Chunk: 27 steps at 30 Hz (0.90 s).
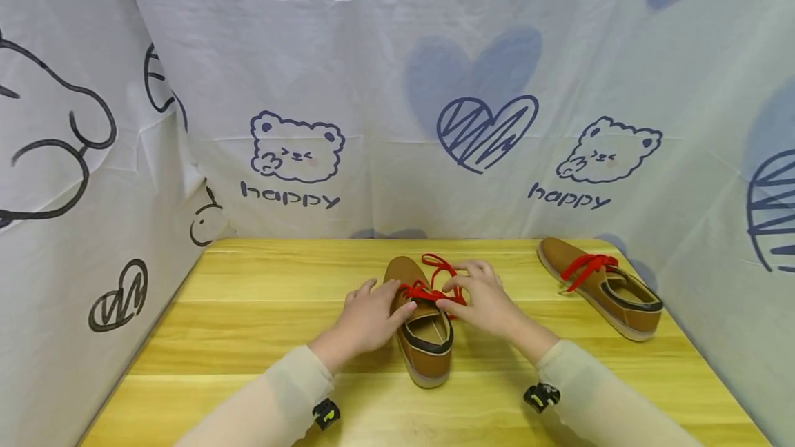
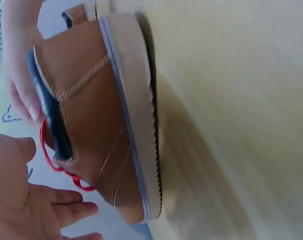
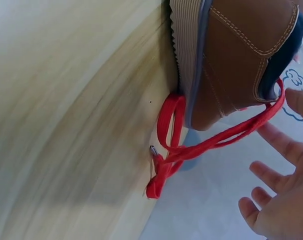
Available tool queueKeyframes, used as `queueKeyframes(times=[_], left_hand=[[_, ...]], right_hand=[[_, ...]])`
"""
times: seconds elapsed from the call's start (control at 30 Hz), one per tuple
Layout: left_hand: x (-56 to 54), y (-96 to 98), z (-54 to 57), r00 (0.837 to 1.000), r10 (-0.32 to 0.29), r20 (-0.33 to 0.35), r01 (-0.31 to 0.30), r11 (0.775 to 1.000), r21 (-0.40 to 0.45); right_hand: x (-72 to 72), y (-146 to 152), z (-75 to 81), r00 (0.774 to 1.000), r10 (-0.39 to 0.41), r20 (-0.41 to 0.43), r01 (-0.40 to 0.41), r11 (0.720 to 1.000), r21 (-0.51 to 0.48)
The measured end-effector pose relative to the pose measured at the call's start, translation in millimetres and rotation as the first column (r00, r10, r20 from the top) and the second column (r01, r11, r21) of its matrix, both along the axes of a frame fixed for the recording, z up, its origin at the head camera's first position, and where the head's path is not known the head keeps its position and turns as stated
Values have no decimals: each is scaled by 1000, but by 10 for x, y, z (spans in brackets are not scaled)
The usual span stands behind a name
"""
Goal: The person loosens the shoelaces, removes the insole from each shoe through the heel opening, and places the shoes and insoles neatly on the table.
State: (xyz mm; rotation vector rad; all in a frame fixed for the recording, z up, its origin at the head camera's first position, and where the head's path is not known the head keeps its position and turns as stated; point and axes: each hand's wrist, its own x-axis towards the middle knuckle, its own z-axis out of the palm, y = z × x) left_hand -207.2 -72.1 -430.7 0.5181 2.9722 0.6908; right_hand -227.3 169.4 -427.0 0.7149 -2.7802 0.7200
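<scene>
A brown shoe [image 1: 428, 364] with a dark collar stands on the table, its toe pointing away from me. Red laces [image 1: 422, 292] cross its front, and their loose loops hang down the right side onto the wood, plainly seen in the right wrist view. My left hand [image 1: 369, 316] is at the shoe's left side, fingers spread and thumb near the opening. On the other side is my right hand [image 1: 487, 302], its thumb and index finger apart with the lace [image 3: 231, 135] passing close by them. Whether either hand touches the lace is hard to tell.
A second brown shoe [image 1: 633, 312] with a tied red bow [image 1: 590, 267] lies at the right of the wooden table [image 1: 261, 336]. White cloth [image 1: 385, 74] printed with hearts and bears hangs behind and along both sides.
</scene>
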Motion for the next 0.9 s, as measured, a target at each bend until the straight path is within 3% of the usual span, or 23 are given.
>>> queueKeyframes(times=[0.23,0.43,0.9], left_hand=[[88,38,-96,999,7,50,-4,998,-67],[96,54,-97,998,11,55,-9,999,-44],[-41,-18,-160,994,-46,102,43,998,34]], right_hand=[[-19,-46,-43,996,43,75,-48,996,69],[-20,-54,-76,997,29,76,-34,997,72],[20,-130,-106,999,8,51,-10,999,35]])
